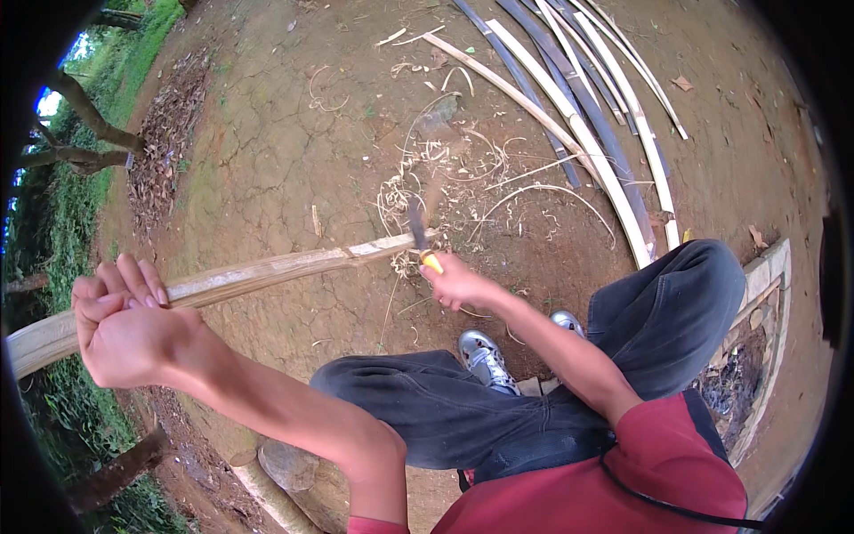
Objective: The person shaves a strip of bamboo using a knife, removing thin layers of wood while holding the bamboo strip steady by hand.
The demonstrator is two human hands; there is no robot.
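Note:
A long split bamboo strip (267, 272) runs from the left edge toward the middle, its pale inner face showing. My left hand (133, 325) is closed around it near the left end, fingers curled over the top. In my right hand (461, 283) is a knife (417, 222) with a yellow handle and a dark blade, blurred toward its tip. The blade crosses the strip's far end; whether it touches the wood I cannot tell. Thin curled shavings (400, 198) lie on the ground around that end.
Several long bamboo strips (614, 147), some pale and some dark, lie spread at the upper right. My knees and shoes (486, 356) are below the knife. A brick-edged pit (756, 356) is at the right. Branches (93, 116) and a log (271, 489) stand or lie at the left.

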